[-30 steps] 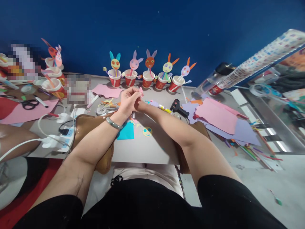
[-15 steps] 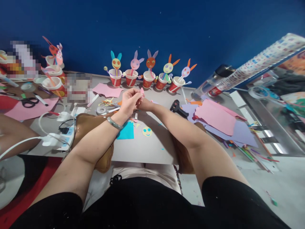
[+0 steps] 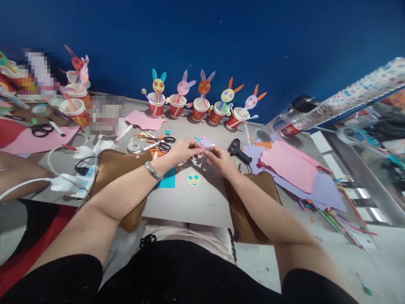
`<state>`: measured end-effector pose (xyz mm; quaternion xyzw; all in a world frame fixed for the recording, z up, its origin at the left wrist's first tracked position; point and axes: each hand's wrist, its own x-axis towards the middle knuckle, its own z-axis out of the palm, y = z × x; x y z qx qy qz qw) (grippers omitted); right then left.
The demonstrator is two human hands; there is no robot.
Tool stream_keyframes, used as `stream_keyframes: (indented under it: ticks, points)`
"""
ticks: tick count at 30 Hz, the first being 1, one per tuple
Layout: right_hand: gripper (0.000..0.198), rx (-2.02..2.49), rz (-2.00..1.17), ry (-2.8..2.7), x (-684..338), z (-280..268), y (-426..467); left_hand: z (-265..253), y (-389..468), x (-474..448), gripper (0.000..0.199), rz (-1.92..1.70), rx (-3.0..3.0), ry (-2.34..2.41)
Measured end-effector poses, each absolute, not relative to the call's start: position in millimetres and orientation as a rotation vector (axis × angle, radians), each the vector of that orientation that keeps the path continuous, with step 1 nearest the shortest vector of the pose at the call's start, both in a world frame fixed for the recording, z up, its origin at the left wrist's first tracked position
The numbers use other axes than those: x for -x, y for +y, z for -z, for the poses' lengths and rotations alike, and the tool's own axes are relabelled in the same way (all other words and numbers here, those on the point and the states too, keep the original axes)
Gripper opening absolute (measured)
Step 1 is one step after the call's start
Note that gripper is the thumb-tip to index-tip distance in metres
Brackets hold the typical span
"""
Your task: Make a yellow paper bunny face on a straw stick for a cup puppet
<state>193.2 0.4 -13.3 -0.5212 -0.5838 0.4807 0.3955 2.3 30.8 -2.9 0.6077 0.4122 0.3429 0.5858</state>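
Over the middle of the table, my left hand (image 3: 186, 151) and my right hand (image 3: 220, 159) meet fingertip to fingertip. Both pinch a small pink paper piece (image 3: 203, 149), mostly covered by the fingers. Just beyond them lies a light purple paper piece (image 3: 207, 142), partly hidden. Nearer to me, a yellow round paper face (image 3: 193, 179) with blue eyes and mouth lies flat. A blue paper square (image 3: 167, 180) sits partly under my left wrist. Black-handled scissors (image 3: 166, 144) rest left of my left hand, and a black glue gun (image 3: 239, 153) lies right of my right hand.
Several red paper cups (image 3: 201, 110) with paper rabbit figures stand along the blue wall. Pink sheets (image 3: 291, 164) and purple sheets (image 3: 329, 192) pile up at right. A power strip (image 3: 85, 183) with cables and a tape roll (image 3: 134, 146) are at left. Another person's arm (image 3: 25, 169) shows far left.
My hands were bunched together with a pink piece; the right hand has drawn back to the right, and now the fingertips of both meet on it. The scissors have come into sight.
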Motion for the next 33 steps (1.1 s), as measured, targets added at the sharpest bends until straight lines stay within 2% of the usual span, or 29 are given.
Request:
stream_keyframes:
  ticks: [8,15,23,33]
  points:
    - [0.04,1.361,-1.311,-1.485,-192,17,1,8,30,-4,0.009,-0.61,-1.567,1.092]
    - [0.045,1.306,-1.406,-1.433,-193,14,-7,7,26,-5,0.008,-0.682,-1.671,1.076]
    - [0.047,1.299,-1.32,-1.413,-196,9,-13,5,17,-13,0.016,-0.767,-1.602,1.022]
    - [0.039,1.294,-1.209,-1.476,-196,8,-13,3,17,-13,0.007,-0.683,-1.599,1.012]
